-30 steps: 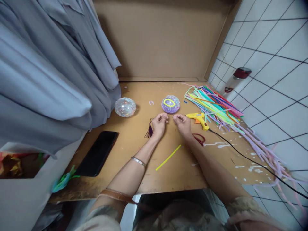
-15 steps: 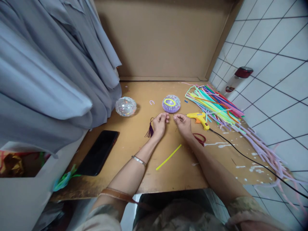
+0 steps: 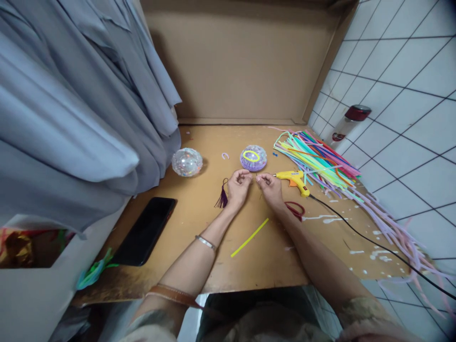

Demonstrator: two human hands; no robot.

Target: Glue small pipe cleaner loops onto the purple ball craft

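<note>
My left hand (image 3: 239, 187) is pinched closed just below a purple-and-clear ball (image 3: 253, 164) that bears a yellow ring (image 3: 251, 156). Close beside it on the right, my right hand (image 3: 270, 187) also pinches; what either hand holds is too small to make out. A dark purple tassel (image 3: 223, 197) lies at the left of my left hand. The yellow glue gun (image 3: 294, 179) rests right of my right hand, its nozzle close to the fingers. Red-handled scissors (image 3: 296, 210) show partly behind my right wrist. Nearer me lies a yellow strip (image 3: 250, 237).
A clear speckled ball (image 3: 187, 162) and a black phone (image 3: 145, 231) are on the left. Colourful pipe cleaners (image 3: 317, 159) cover the back right, near a bottle (image 3: 347, 124). A black cord (image 3: 356, 232) runs right. Grey cloth (image 3: 107, 104) hangs at left.
The view has shifted slightly, so the table items appear a little lower. My hands stay pinched near each other, with the left fingers turned slightly.
</note>
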